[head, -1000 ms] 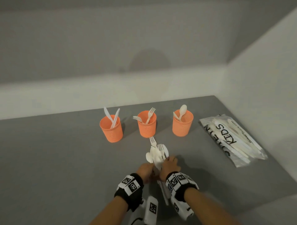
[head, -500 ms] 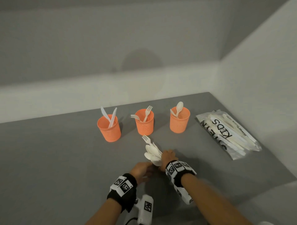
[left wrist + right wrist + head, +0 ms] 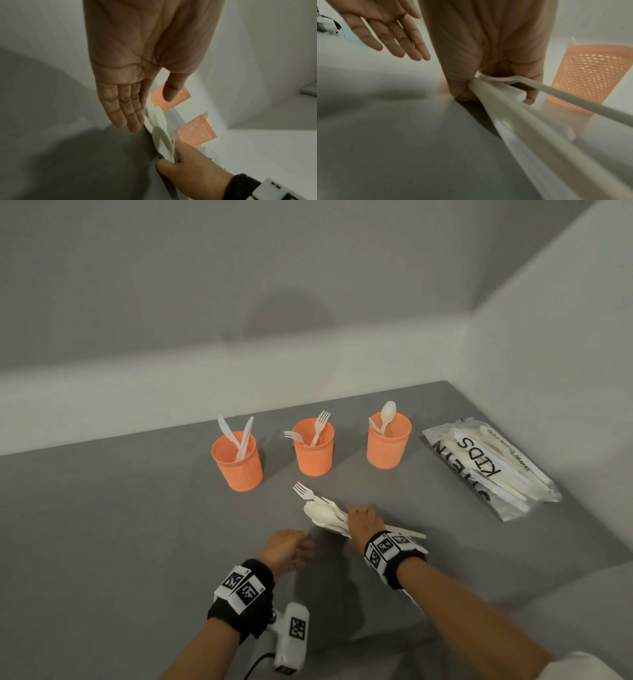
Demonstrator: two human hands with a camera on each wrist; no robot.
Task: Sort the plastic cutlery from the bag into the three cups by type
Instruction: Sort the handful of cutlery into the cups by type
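Note:
Three orange mesh cups stand in a row on the grey table: the left cup [image 3: 237, 462] holds knives, the middle cup [image 3: 314, 448] forks, the right cup [image 3: 388, 441] spoons. My right hand [image 3: 361, 520] grips a bundle of white cutlery [image 3: 320, 510] by the handles, low over the table in front of the middle cup, heads pointing left. A fork [image 3: 303, 491] and spoons fan out of the bundle [image 3: 161, 129]. My left hand [image 3: 287, 549] hovers just left of the bundle with straight fingers [image 3: 127, 112], holding nothing. The handles [image 3: 530, 121] run back past my right wrist.
A clear plastic bag [image 3: 489, 467] with black lettering and more white cutlery lies at the right, near the wall. A white device with a marker [image 3: 291, 635] and its cable sits at the table's near edge under my left wrist. Walls close the back and right.
Both hands held the bundle upright a second ago. My left hand has let go and opened; my right hand has tipped the bundle toward the left, low over the table.

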